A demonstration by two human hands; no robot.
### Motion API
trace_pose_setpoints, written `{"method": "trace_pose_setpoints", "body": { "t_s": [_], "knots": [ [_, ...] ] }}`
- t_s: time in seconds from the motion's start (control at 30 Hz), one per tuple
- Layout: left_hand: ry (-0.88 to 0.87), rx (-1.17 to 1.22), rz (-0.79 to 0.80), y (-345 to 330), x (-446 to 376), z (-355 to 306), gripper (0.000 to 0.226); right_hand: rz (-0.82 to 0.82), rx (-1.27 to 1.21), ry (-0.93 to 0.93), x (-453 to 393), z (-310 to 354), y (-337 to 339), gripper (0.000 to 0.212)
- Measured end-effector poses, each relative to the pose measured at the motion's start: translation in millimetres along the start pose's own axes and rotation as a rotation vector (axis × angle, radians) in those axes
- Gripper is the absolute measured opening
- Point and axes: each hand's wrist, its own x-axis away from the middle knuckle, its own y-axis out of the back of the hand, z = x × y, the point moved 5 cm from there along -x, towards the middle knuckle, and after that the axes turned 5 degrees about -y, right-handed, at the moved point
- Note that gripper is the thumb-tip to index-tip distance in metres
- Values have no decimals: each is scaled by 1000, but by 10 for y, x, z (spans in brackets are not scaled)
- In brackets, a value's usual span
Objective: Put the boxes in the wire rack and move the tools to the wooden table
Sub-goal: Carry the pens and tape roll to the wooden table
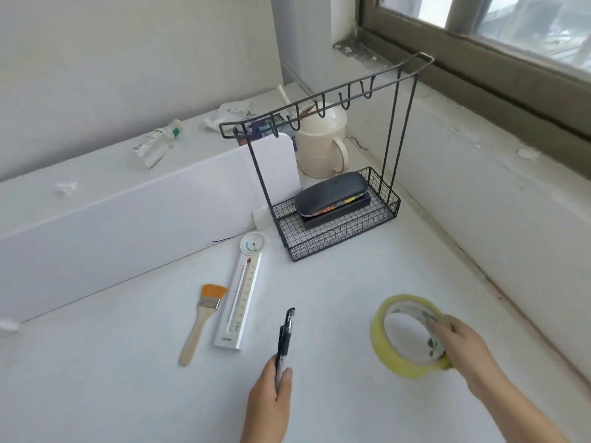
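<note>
A black wire rack (388,215) with a hook bar stands on the white surface. In its basket a dark glasses case (329,191) lies on a flat black box (358,207). My left hand (271,404) grips a black pen (285,334) that points away from me. My right hand (460,343) holds a yellow tape roll (391,353), tilted on edge just above the surface. An orange-bristled paintbrush (200,324) and a white thermometer (241,298) lie side by side left of the pen.
A white board (128,219) stands upright left of the rack. Behind it sit a cream mug (323,145), a white tube (160,142) and crumpled paper (230,113). A windowsill (479,129) and wall run along the right.
</note>
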Motion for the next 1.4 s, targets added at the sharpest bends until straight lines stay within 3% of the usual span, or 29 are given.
{"method": "trace_pose_setpoints", "body": {
  "t_s": [0.13, 0.27, 0.47, 0.63, 0.93, 1.1, 1.27, 1.4],
  "knots": [
    [41, 37, -7, 18, 454, 251, 41, 130, -33, -31, 710, -424, -185, 21],
    [-103, -8, 1, 28, 871, 442, 38, 113, -102, -64, 1353, -833, -354, 23],
    [-307, -95, 320, -57, 1531, 380, 49, -174, -364, -80, 2385, -1458, -467, 19],
    [-498, -185, 615, -396, 2345, 378, 48, -413, -627, -218, 3621, -2254, -452, 22],
    [-889, -487, 1257, -1399, 4429, 822, 52, -1135, -1077, -591, 5927, -4482, -737, 23],
    [-1019, -602, 1509, -1874, 6018, 1096, 52, -1352, -1260, -647, 6916, -5421, -913, 10],
    [-1127, -583, 1678, -2240, 7527, 1374, 47, -1471, -1372, -688, 7831, -6163, -907, 13],
    [-1240, -674, 1779, -2418, 8202, 1594, 47, -1584, -1449, -769, 8463, -6552, -1010, 18]
  ]
}}
